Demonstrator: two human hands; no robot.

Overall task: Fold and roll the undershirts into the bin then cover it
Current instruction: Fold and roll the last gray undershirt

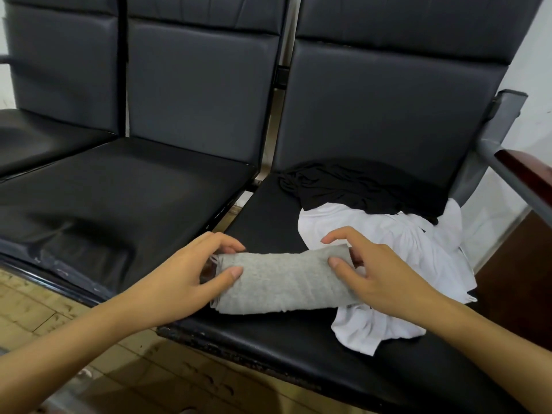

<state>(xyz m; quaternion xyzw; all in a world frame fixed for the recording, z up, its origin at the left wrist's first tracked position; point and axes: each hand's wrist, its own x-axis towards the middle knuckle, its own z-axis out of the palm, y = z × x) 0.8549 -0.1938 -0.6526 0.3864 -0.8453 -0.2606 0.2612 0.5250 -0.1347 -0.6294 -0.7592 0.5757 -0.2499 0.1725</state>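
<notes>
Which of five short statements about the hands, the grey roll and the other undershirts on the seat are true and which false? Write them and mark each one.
1. Both hands hold the grey rolled undershirt, the left hand at one end and the right hand at the other. True.
2. The grey roll lies inside a bin. False: it lies on the black seat, and no bin is in view.
3. A black undershirt lies partly on top of a white undershirt. True.
4. The white undershirt is already rolled. False: it lies loose and crumpled.
5. The clothes are on the middle seat. False: they are on the right one.
</notes>
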